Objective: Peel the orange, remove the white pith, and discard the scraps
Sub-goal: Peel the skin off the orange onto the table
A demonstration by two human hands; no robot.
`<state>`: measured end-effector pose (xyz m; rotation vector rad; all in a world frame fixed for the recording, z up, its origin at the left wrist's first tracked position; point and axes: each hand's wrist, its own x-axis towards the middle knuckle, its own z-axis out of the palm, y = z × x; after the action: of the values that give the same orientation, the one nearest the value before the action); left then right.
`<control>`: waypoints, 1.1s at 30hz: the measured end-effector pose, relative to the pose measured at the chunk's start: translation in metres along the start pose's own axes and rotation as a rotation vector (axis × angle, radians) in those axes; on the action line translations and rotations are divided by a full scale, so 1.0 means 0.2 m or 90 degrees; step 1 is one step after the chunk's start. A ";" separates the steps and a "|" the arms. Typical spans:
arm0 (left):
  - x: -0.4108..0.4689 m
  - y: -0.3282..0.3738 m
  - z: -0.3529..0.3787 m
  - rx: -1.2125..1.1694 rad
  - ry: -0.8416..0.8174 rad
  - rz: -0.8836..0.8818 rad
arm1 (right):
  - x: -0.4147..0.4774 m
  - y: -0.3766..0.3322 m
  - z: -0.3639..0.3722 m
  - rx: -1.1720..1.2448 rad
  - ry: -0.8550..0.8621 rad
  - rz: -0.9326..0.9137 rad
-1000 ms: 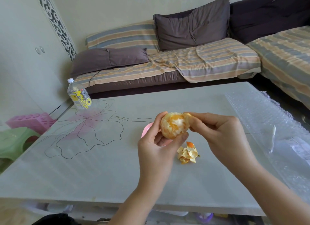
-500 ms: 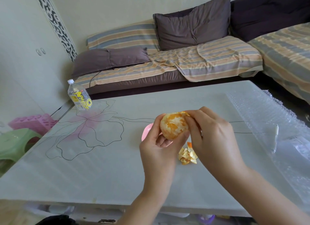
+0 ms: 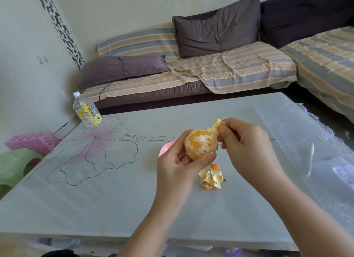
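A mostly peeled orange (image 3: 200,142) with patches of white pith sits above the table, gripped from below by my left hand (image 3: 178,166). My right hand (image 3: 247,147) pinches a strip of peel (image 3: 216,126) that still hangs on the fruit's upper right side and is pulled up and away. A small heap of torn peel scraps (image 3: 210,178) lies on the table just below the orange. A pink object (image 3: 164,148) shows only partly behind my left hand.
A glass-topped table (image 3: 95,189) with a flower drawing carries a water bottle (image 3: 87,111) at its far left corner. Bubble wrap (image 3: 306,141) covers the table's right side. A striped sofa (image 3: 210,68) stands behind, coloured stools (image 3: 21,157) at left.
My right hand shifted from the orange's top to its right side and has lifted a strip of peel outward. The left hand turned the fruit slightly.
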<state>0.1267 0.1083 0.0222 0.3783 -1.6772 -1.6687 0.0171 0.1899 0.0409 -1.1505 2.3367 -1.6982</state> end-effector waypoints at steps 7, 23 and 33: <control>0.01 -0.01 -0.04 -0.075 -0.064 -0.016 | -0.01 0.00 0.00 0.469 -0.124 0.247; 0.04 -0.05 -0.07 -0.390 -0.007 -0.113 | 0.02 0.06 0.04 0.701 -0.031 0.412; 0.00 -0.06 -0.13 -0.397 0.058 -0.272 | 0.03 0.24 0.13 -0.141 -0.125 0.192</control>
<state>0.1401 0.0866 0.0075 0.5119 -0.9682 -2.3370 -0.0020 0.1709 -0.0081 -0.8849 2.4657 -1.1989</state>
